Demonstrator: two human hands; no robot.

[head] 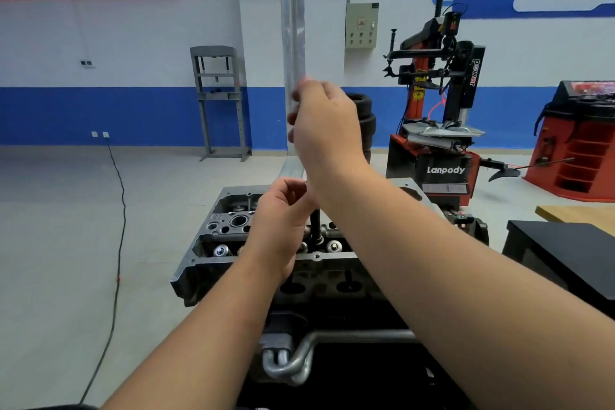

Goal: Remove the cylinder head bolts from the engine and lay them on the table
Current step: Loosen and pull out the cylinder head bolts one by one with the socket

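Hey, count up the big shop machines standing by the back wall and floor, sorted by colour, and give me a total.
Red and black: 2, the tyre changer and the machine at the right edge
Grey: 1, the press frame
Total: 3

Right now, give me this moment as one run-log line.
left hand grips tool shaft low | right hand grips its top | tool upright in cylinder head | bolts on table: none seen

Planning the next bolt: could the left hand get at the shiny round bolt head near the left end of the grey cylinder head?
Probably yes: the shiny bolt head lies uncovered just beside the left hand, though that hand grips the dark tool shaft.
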